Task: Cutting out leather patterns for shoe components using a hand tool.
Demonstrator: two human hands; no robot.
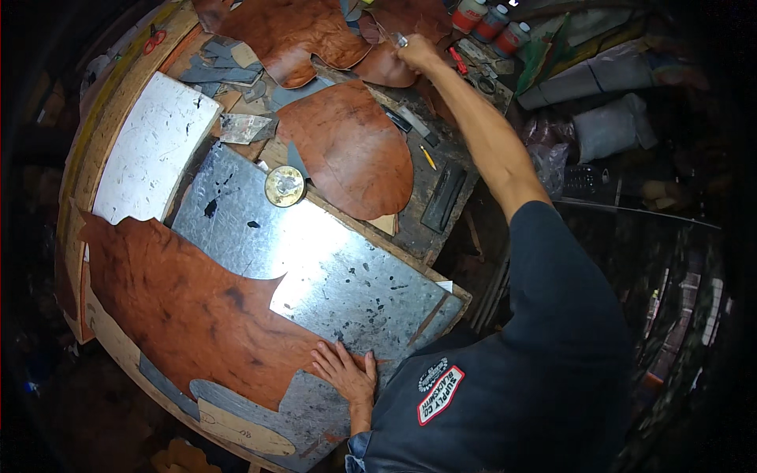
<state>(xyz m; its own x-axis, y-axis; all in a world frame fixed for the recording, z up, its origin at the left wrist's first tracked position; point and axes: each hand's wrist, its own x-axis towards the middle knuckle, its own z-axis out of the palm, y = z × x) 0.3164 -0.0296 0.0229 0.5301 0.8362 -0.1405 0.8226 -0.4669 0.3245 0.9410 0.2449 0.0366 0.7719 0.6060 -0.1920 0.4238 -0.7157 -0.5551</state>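
Observation:
My left hand (pixel 347 374) lies flat with its fingers spread, at the edge of a large brown mottled leather piece (pixel 205 307). Under that leather is a shiny metal sheet (pixel 355 276) with dark spots. Far off at the top, my right arm is stretched out, and my right hand (pixel 419 55) is closed around a small shiny metal tool (pixel 401 40) whose exact kind I cannot make out. Below the tool lies brown leather (pixel 386 66). Beside it, nearer the middle, rests a rounded brown leather piece (pixel 347 150).
A round tin (pixel 285 186) stands on the metal sheet. A white slab (pixel 158 150), grey scraps (pixel 221 63) and red-handled scissors (pixel 154 39) lie leftward. Near the right edge are a pencil (pixel 428 158), a black block (pixel 443 197) and several bottles (pixel 490 24). Card templates (pixel 244 426) lie at the front.

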